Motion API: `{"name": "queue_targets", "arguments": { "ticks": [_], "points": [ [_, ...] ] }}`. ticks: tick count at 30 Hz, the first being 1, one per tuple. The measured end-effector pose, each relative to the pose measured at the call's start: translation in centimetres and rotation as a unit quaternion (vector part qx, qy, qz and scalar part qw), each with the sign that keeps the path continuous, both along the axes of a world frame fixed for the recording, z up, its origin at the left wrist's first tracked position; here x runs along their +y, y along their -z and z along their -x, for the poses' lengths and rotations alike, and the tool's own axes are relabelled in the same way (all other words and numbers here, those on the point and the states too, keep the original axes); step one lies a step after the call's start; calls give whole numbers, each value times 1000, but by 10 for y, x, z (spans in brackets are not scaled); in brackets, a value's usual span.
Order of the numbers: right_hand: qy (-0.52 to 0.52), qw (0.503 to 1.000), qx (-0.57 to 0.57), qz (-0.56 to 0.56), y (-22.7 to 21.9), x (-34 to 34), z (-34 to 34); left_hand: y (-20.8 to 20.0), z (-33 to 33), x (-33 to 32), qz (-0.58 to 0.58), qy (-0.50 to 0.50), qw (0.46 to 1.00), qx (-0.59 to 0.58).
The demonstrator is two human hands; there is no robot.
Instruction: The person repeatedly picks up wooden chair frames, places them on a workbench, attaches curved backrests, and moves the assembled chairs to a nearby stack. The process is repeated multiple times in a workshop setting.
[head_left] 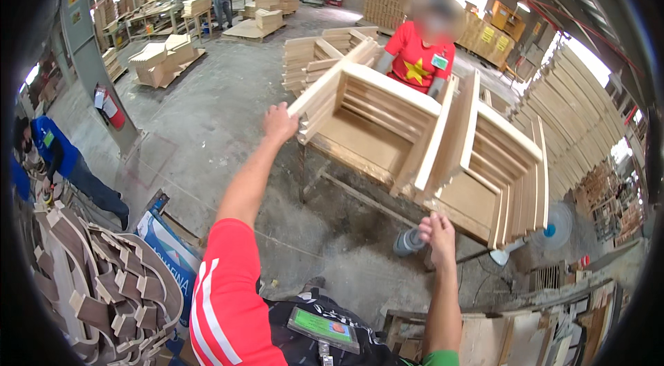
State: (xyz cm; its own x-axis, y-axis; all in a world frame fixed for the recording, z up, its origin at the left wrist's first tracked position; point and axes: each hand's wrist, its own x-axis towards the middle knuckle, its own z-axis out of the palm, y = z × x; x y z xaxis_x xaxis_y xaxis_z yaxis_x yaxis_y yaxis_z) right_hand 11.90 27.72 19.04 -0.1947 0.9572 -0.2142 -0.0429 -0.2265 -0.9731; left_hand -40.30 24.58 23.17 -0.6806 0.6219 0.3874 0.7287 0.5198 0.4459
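Observation:
Pale U-shaped wooden frames lie nested in two stacks on a worktable (346, 156). My left arm reaches out to the left stack (391, 93). At that stack's near left corner, my left hand (280, 124) is closed around the end of a wooden frame. My right hand (437, 229) is just in front of the table's near edge, below the right stack (508, 132). Its fingers are curled together; whatever they may hold is too small to make out. Across the table stands a co-worker (418, 58) in a red shirt, whose hands are hidden behind the frames.
More frames (311, 61) are piled beyond the table's left end. A grey cylinder (409, 241) and a round fan (551, 230) stand by the table. Curved wooden parts (111, 290) fill the lower left. A post with a fire extinguisher (111, 108) rises at left, near a person in blue (66, 151).

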Motion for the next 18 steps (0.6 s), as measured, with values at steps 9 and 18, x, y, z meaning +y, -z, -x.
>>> {"name": "queue_targets", "arguments": {
  "ticks": [9,18],
  "points": [
    [15,1000,-11,13,-10,112,96,4,40,51,91,88,986,-107],
    [-68,991,79,81,13,12,34,37,54,-66,69,199,921,-329]
  ]
}}
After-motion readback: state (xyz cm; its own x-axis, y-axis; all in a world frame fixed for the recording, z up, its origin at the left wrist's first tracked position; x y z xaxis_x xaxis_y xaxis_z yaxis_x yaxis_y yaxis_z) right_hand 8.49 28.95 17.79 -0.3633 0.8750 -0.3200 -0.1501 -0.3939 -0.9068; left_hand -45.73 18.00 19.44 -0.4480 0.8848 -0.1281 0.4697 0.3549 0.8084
